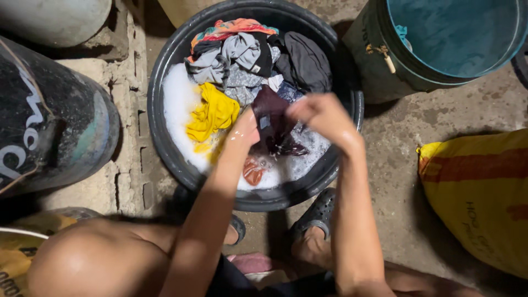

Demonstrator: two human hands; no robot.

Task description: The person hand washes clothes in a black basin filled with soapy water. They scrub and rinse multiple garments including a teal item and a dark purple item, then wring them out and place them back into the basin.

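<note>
Head-camera footage was taken looking straight down over a round black basin set on a concrete floor. A dark maroon garment was gripped by both hands above the soapy water at the near side of the basin. The left hand was closed on the garment's left edge, and the right hand was clenched in a fist around its upper right part, so that the cloth was bunched between the two. White suds were spread along the basin's left side. A yellow garment was lying in the foam just beside the left hand, and an orange-red piece was seen in the water below it. Grey and black clothes were heaped at the far side of the basin. A green bucket filled with water was placed to the upper right, well apart from the hands. A yellow sack was lying at the right edge, and a dark barrel was lying at the left. Dark clogs were worn on the feet just below the basin.
</note>
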